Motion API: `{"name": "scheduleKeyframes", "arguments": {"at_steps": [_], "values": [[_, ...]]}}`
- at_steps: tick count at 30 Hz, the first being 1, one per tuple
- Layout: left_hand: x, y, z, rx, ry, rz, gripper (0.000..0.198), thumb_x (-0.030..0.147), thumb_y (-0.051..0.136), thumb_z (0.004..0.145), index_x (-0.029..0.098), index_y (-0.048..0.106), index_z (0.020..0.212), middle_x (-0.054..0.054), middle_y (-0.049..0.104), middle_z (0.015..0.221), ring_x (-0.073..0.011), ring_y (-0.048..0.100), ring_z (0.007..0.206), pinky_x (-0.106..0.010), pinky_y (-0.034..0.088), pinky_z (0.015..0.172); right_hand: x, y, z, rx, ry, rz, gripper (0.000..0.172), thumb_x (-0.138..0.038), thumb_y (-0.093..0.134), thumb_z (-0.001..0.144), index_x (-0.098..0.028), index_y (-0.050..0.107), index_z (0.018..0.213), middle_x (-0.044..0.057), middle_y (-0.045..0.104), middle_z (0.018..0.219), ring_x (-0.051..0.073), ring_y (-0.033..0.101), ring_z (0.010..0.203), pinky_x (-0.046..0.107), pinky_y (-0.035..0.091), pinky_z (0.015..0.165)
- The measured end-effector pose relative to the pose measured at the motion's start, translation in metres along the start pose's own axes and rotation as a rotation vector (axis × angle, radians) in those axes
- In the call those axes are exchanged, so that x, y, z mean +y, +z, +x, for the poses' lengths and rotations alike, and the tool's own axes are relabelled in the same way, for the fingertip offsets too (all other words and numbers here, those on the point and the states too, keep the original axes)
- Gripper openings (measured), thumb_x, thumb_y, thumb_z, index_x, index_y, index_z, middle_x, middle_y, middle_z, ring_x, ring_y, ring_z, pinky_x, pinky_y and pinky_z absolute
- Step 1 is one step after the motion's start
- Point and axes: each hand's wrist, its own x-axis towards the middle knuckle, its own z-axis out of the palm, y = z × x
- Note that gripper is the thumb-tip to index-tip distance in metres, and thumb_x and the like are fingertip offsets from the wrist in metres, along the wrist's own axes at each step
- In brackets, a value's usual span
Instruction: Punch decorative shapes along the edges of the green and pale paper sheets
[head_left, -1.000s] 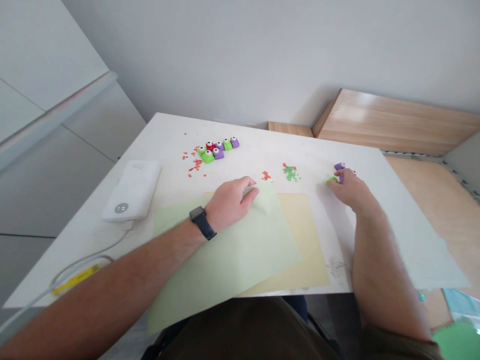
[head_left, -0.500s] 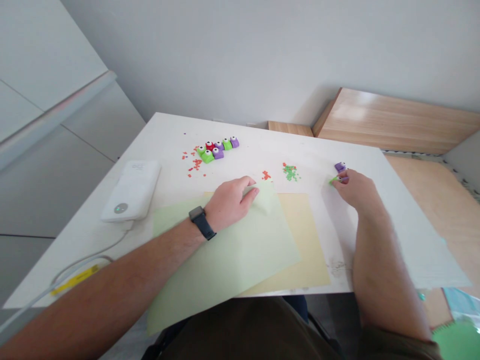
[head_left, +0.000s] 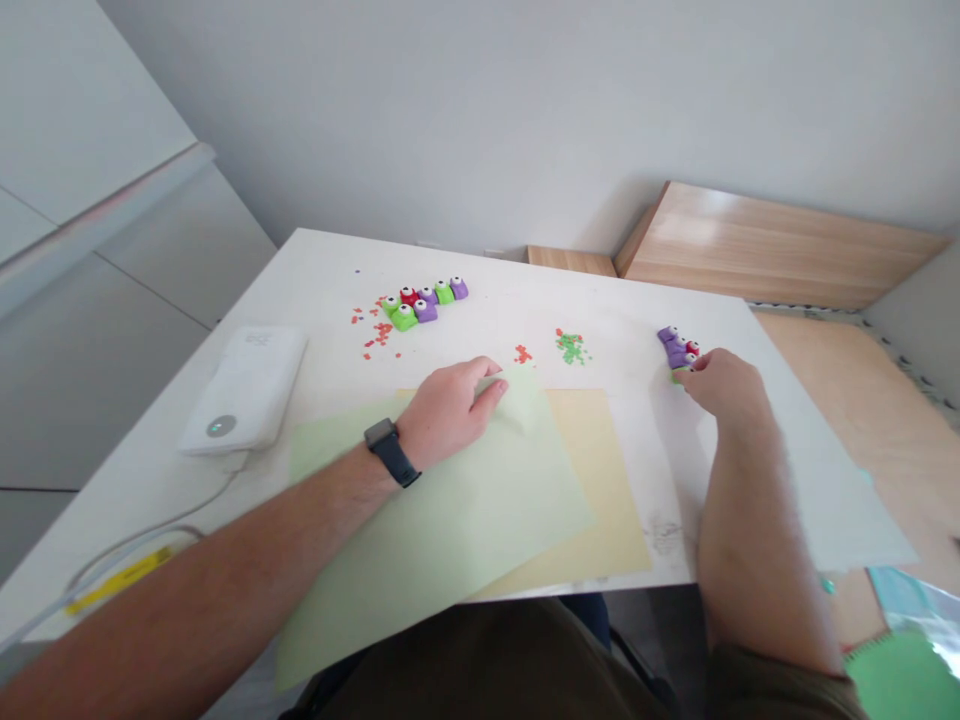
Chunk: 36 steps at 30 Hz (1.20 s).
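Observation:
My right hand is at the right side of the table, its fingers closed on a green paper punch, which they partly cover. Right beside it stand purple paper punches and a red one, each with a round white-and-black top. My left hand wears a dark watch and rests on a light green sheet of paper, thumb and forefinger apart and nothing between them. Beneath that sheet a yellow sheet sticks out to the right.
Several green, purple and red punches stand together at the back left, near scattered orange paper bits. Green bits lie mid-table. A white power bank with a cable sits left. Wooden boards stand behind.
My right hand has set the green punch by the purple ones; a red punch now shows there too. My left hand stays on the paper. The view has shifted slightly.

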Motion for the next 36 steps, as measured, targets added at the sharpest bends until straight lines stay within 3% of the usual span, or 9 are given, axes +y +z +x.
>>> {"name": "scheduleKeyframes", "arguments": {"at_steps": [4,8,11,15,21,26,30,36], "values": [[-0.001,0.0,0.0,-0.004,0.01,-0.003,0.028,0.042,0.052,0.104,0.02,0.068,0.113,-0.008,0.08,0.111,-0.0254,0.074,0.094,-0.038,0.054,0.089,-0.004,-0.002,-0.003,0.025,0.05,0.035,0.043,-0.042,0.072,0.081,-0.015,0.065,0.114,0.027,0.073,0.1,0.042,0.069,0.098,0.046,0.043,0.075],[-0.001,0.002,0.0,-0.002,0.012,-0.009,0.027,0.041,0.051,0.104,0.021,0.068,0.113,-0.008,0.08,0.112,-0.0266,0.074,0.102,-0.039,0.055,0.091,-0.017,-0.006,-0.011,0.142,0.04,0.112,0.038,-0.044,0.07,0.082,-0.021,0.063,0.111,0.02,0.075,0.097,0.04,0.07,0.096,0.047,0.048,0.08],[-0.001,0.003,0.0,-0.005,0.02,-0.019,0.026,0.04,0.051,0.104,0.021,0.067,0.113,-0.009,0.08,0.114,-0.0271,0.074,0.106,-0.039,0.055,0.093,-0.033,-0.002,-0.02,0.251,-0.079,0.231,0.03,-0.045,0.065,0.087,-0.024,0.063,0.107,0.012,0.076,0.091,0.035,0.071,0.09,0.046,0.051,0.084],[0.0,0.003,0.0,-0.016,0.029,-0.027,0.026,0.039,0.051,0.104,0.021,0.067,0.114,-0.009,0.08,0.113,-0.0283,0.075,0.106,-0.041,0.056,0.091,-0.063,0.008,-0.034,0.216,-0.25,0.361,0.025,-0.046,0.062,0.089,-0.023,0.067,0.098,0.008,0.077,0.087,0.028,0.072,0.083,0.041,0.052,0.084],[-0.001,0.004,0.001,-0.034,0.041,-0.031,0.025,0.038,0.05,0.105,0.022,0.067,0.113,-0.009,0.079,0.112,-0.0276,0.075,0.102,-0.04,0.056,0.089,-0.138,-0.002,-0.06,0.03,-0.629,0.461,0.024,-0.042,0.065,0.091,-0.023,0.068,0.105,0.005,0.077,0.089,0.022,0.07,0.08,0.035,0.052,0.075],[0.0,0.004,0.002,-0.042,0.041,-0.027,0.025,0.038,0.05,0.105,0.022,0.066,0.114,-0.01,0.079,0.113,-0.0279,0.075,0.105,-0.04,0.056,0.09,-0.224,-0.01,-0.059,-0.074,-0.951,0.35,0.037,-0.033,0.067,0.092,-0.018,0.065,0.126,0.011,0.076,0.106,0.024,0.07,0.09,0.038,0.053,0.086],[0.001,0.003,0.002,-0.055,0.049,-0.015,0.026,0.039,0.048,0.106,0.022,0.067,0.112,-0.011,0.079,0.111,-0.029,0.075,0.103,-0.041,0.056,0.089,-0.286,0.006,-0.04,-0.112,-1.018,0.226,0.058,-0.031,0.068,0.093,-0.012,0.055,0.146,0.019,0.069,0.13,0.029,0.069,0.107,0.041,0.052,0.1],[0.0,0.001,0.002,-0.069,0.06,0.001,0.028,0.039,0.048,0.106,0.02,0.066,0.115,-0.012,0.079,0.11,-0.0304,0.075,0.101,-0.042,0.056,0.088,-0.337,0.033,-0.022,-0.116,-1.016,0.179,0.05,-0.024,0.063,0.096,-0.013,0.059,0.145,0.023,0.066,0.137,0.035,0.064,0.124,0.046,0.047,0.108]]}}
